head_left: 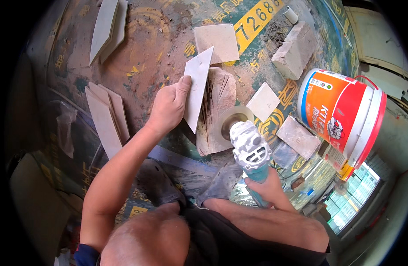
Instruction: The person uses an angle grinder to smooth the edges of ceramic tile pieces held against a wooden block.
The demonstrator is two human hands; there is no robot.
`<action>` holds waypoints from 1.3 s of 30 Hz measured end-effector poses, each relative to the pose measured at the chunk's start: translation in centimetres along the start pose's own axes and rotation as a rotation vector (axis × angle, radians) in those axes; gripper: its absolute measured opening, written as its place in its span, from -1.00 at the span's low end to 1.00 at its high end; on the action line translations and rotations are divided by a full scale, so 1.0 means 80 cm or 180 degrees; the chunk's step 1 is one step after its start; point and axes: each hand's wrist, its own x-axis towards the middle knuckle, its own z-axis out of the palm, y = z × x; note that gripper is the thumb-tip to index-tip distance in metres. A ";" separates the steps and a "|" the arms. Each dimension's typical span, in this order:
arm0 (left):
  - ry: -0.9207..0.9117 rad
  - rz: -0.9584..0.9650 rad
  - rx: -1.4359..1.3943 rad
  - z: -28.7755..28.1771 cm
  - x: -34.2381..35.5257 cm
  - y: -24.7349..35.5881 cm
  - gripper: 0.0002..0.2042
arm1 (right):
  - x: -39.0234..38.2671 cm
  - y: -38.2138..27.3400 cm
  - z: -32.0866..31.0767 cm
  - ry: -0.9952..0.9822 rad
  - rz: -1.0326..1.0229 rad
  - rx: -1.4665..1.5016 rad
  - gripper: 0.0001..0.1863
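My left hand grips a pale, pointed tile piece, thumb on its face and fingers behind it. The piece is tilted up at the left edge of a pinkish, scored block. My right hand is wrapped round the teal handle of an angle grinder with a white, grey-patterned head. Its round disc overlaps the lower right of the block in view; whether it touches or spins I cannot tell. A gap separates the disc from the held tile.
Cut tile pieces lean at left and upper left. A square tile lies beyond the block, a smaller one right of it. Farther right are a rough block and an orange-red bucket. My shoes are close below.
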 end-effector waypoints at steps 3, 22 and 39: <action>-0.0076 -0.0127 0.0101 -0.003 0.000 0.005 -0.31 | 0.005 -0.004 0.001 -0.0020 0.0017 -0.0281 -0.58; -0.0333 -0.0218 -0.0697 0.007 -0.016 -0.010 -0.38 | 0.014 -0.005 0.003 -0.0298 -0.0165 -0.0256 -0.59; -0.0431 -0.0413 -0.0752 0.004 -0.014 -0.007 -0.34 | 0.026 -0.030 0.010 -0.0455 0.0070 -0.0167 -0.60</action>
